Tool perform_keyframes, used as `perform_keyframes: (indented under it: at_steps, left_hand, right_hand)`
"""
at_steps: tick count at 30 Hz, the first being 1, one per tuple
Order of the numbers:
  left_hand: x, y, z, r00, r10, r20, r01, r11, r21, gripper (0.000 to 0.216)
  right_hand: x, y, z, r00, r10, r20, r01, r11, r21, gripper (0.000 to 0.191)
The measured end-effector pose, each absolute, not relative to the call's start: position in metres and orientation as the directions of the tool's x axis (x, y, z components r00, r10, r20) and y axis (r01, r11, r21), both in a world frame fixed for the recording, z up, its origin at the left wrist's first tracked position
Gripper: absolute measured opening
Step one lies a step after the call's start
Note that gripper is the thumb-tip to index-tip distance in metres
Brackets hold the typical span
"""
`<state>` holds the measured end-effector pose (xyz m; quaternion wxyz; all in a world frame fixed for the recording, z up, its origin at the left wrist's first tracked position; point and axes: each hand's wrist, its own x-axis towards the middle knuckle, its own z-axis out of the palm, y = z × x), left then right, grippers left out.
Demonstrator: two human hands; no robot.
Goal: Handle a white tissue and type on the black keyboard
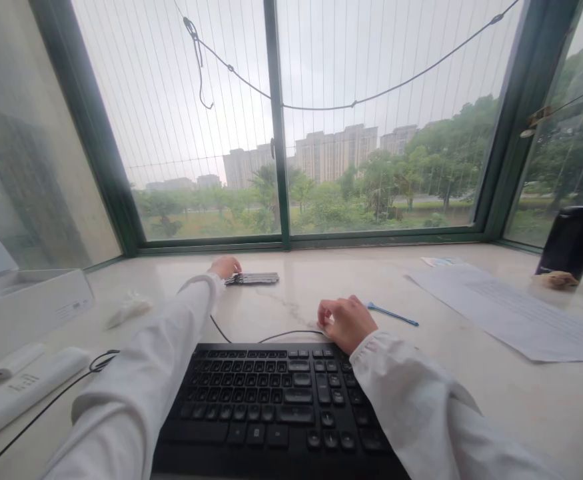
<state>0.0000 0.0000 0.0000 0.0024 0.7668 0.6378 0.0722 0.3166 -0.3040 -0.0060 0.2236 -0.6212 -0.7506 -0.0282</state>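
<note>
A black keyboard (251,413) lies in front of me; many keys in its upper left rows look like bare square sockets without caps. My left hand (226,267) reaches past it to the left end of a flat pile of small dark and grey pieces (254,278), perhaps keycaps in rows. Its fingers are bent together there, and whatever they pinch is hidden. My right hand (347,323) is by the keyboard's top right edge, fingers curled and closed; I cannot make out anything in them. A thin blue stick-like tool (394,313) lies just right of it.
Printed paper sheets (511,310) and a dark upright object (574,243) are at the right. On the left are a white box (31,297), crumpled white material (130,308), a white power strip (31,393) and a black cable (36,417). A green-framed window (285,200) bounds the far side.
</note>
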Motion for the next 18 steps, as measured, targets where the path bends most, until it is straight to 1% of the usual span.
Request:
perform_keyframes:
  at_steps: [7, 13, 18]
  left_hand:
    - [-0.002, 0.006, -0.002, 0.220, 0.971, 0.091, 0.970, -0.228, 0.088, 0.016]
    - [-0.009, 0.014, -0.003, 0.251, 0.966, 0.064, 0.960, -0.256, 0.109, 0.020]
    - [-0.011, 0.019, -0.007, 0.238, 0.969, 0.060, 0.960, -0.244, 0.138, 0.021]
  right_hand:
    - [0.317, -0.303, -0.007, -0.129, 0.917, 0.377, 0.944, 0.230, -0.236, 0.012]
    - [0.317, -0.304, -0.007, -0.125, 0.919, 0.374, 0.944, 0.226, -0.239, 0.011]
    - [0.317, -0.303, -0.007, -0.120, 0.920, 0.372, 0.945, 0.221, -0.242, 0.012]
